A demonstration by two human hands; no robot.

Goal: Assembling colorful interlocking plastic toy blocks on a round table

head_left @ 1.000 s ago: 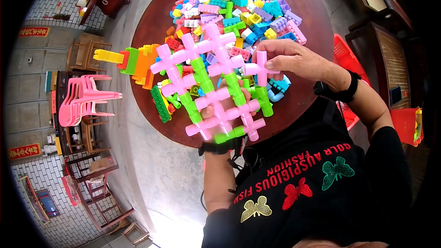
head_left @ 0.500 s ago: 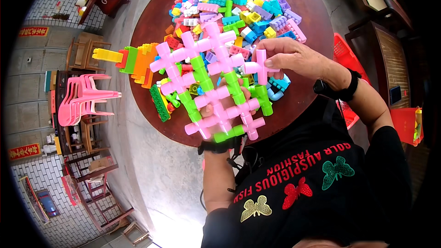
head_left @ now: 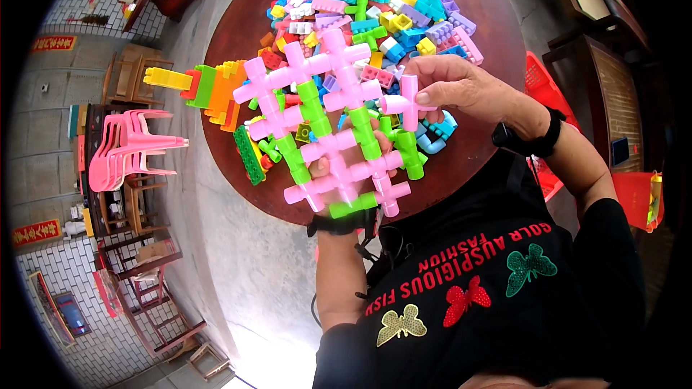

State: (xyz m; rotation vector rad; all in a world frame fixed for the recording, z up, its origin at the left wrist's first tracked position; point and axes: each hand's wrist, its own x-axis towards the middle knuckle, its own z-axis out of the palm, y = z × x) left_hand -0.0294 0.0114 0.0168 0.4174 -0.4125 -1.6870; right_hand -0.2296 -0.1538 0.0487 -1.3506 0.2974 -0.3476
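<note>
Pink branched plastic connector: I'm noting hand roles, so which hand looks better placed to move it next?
Probably the right hand: it pinches the pink branched plastic connector, while the left hand holds the pink-and-green tubular plastic lattice from behind.

Seemingly a home: pink plastic chairs (head_left: pixel 124 150) stacked at middle left, red rectangular banners (head_left: pixel 36 231) at far left.
</note>
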